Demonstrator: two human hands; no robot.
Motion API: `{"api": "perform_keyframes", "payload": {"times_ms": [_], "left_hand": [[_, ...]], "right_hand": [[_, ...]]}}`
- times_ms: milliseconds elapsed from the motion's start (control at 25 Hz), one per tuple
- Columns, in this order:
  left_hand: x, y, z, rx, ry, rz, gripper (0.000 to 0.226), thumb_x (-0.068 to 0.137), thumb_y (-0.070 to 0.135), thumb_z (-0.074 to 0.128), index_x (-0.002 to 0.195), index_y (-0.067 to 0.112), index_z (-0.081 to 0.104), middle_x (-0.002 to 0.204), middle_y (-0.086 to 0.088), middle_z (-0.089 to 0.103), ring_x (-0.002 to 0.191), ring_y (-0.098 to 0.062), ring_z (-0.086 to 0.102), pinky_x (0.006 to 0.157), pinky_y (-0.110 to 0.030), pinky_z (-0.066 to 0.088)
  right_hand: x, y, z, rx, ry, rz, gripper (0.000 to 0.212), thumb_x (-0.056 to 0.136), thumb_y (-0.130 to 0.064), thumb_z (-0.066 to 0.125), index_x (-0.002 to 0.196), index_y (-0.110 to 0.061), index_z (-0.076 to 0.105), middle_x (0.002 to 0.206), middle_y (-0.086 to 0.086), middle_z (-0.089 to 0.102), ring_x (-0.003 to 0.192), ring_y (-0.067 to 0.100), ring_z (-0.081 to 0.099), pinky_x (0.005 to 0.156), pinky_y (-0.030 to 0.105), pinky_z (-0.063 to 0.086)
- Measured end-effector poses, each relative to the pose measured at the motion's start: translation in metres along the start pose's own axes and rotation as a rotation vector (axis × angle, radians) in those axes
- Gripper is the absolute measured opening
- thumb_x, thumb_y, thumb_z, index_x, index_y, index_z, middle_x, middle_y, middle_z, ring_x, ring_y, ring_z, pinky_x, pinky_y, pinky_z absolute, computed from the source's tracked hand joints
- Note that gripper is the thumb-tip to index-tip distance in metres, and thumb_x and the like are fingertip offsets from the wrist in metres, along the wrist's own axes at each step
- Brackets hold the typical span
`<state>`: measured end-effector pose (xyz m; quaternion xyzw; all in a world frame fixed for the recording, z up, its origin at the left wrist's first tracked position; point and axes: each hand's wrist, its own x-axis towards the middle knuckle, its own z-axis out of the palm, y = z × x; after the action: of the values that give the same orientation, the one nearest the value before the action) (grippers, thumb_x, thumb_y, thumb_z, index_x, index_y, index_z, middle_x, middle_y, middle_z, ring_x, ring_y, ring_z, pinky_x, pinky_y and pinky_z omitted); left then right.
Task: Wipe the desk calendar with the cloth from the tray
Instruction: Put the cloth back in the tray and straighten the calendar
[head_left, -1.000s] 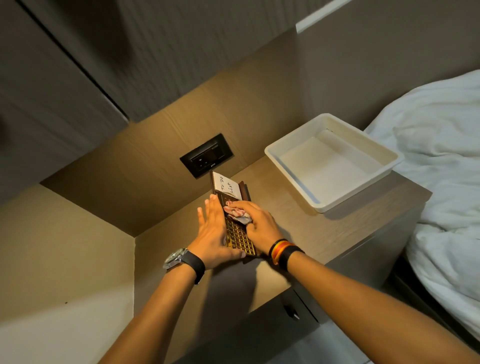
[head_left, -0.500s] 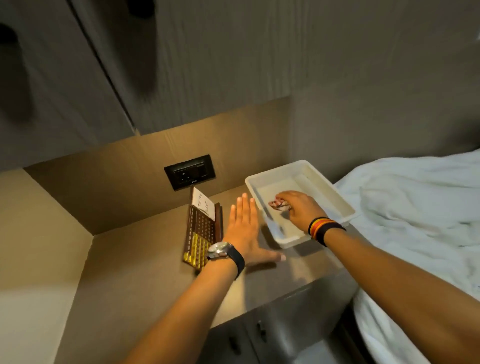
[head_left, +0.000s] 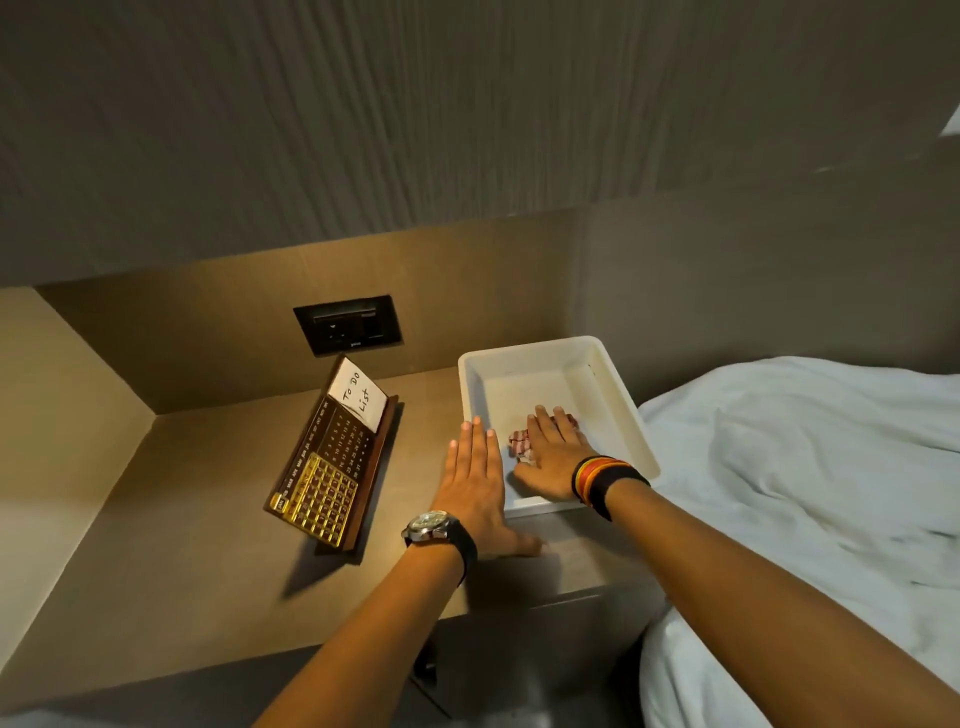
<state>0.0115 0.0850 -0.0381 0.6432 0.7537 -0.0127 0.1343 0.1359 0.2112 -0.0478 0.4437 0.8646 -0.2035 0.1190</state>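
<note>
The desk calendar (head_left: 332, 462), dark brown with a gold grid and a white "To Do List" note, lies flat on the bedside table (head_left: 208, 545) at the left. A white tray (head_left: 618, 384) stands to its right. A small pink-and-white cloth (head_left: 519, 447) lies on the tray floor. My right hand (head_left: 550, 452) rests flat over the cloth with its fingers spread, covering part of it. Flat on the table, fingers straight, my left hand (head_left: 480, 478) lies between the calendar and the tray's left wall, and it holds nothing.
A black socket plate (head_left: 348, 325) sits in the wall panel behind the calendar. A bed with a white duvet (head_left: 805, 493) borders the table on the right. Drawer fronts (head_left: 545, 639) sit below the table's front edge.
My right hand carried the cloth off the calendar into the tray and now lies open over it. My left hand left the calendar and moved right beside the tray.
</note>
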Motion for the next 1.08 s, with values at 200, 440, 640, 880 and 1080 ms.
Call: {"api": "perform_keyframes", "payload": {"times_ms": [200, 440, 640, 880, 1080], "left_hand": [[-0.044, -0.007, 0.009, -0.222, 0.262, -0.042, 0.14, 0.071, 0.089, 0.054, 0.158, 0.014, -0.026, 0.163, -0.01, -0.041, 0.152, -0.027, -0.036, 0.127, -0.049, -0.015], [-0.105, -0.01, 0.021, -0.471, 0.752, -0.411, 0.102, 0.093, 0.077, 0.032, 0.161, 0.02, -0.02, 0.167, 0.0, -0.035, 0.155, -0.016, -0.031, 0.126, -0.038, -0.016], [-0.114, -0.024, 0.008, -0.861, 0.875, -0.776, 0.11, 0.087, 0.075, 0.038, 0.158, 0.022, -0.027, 0.166, 0.004, -0.036, 0.154, -0.012, -0.031, 0.13, -0.046, -0.004], [-0.103, -0.045, 0.0, -1.175, 0.774, -0.771, 0.114, 0.093, 0.06, 0.059, 0.16, 0.017, -0.022, 0.173, -0.01, -0.005, 0.16, -0.03, -0.002, 0.129, -0.053, 0.016], [-0.107, -0.067, -0.014, -1.444, 0.803, -0.745, 0.094, 0.092, 0.066, 0.051, 0.161, 0.03, -0.002, 0.159, -0.014, 0.037, 0.138, -0.029, 0.047, 0.111, -0.042, 0.043]], "right_hand": [[0.005, -0.024, -0.011, -0.003, 0.322, -0.205, 0.082, 0.099, -0.058, 0.026, 0.165, -0.018, -0.001, 0.174, 0.003, -0.014, 0.161, 0.024, -0.013, 0.125, 0.049, -0.01], [0.045, -0.144, -0.048, 0.307, 0.251, -0.455, 0.083, 0.102, -0.059, 0.039, 0.166, -0.015, 0.009, 0.175, 0.005, 0.003, 0.162, 0.023, 0.002, 0.13, 0.042, 0.006], [0.073, -0.189, -0.052, 0.682, 0.115, -0.279, 0.069, 0.105, -0.043, 0.046, 0.163, -0.012, 0.024, 0.168, 0.014, 0.03, 0.153, 0.033, 0.033, 0.124, 0.047, 0.029], [0.09, -0.207, -0.049, 0.942, 0.027, -0.227, 0.056, 0.105, -0.024, 0.047, 0.157, -0.008, 0.037, 0.155, 0.015, 0.05, 0.138, 0.032, 0.053, 0.117, 0.05, 0.039], [0.078, -0.192, -0.053, 0.921, 0.097, -0.236, 0.04, 0.105, -0.023, 0.047, 0.141, -0.008, 0.054, 0.133, 0.015, 0.066, 0.122, 0.031, 0.065, 0.107, 0.05, 0.05]]}}
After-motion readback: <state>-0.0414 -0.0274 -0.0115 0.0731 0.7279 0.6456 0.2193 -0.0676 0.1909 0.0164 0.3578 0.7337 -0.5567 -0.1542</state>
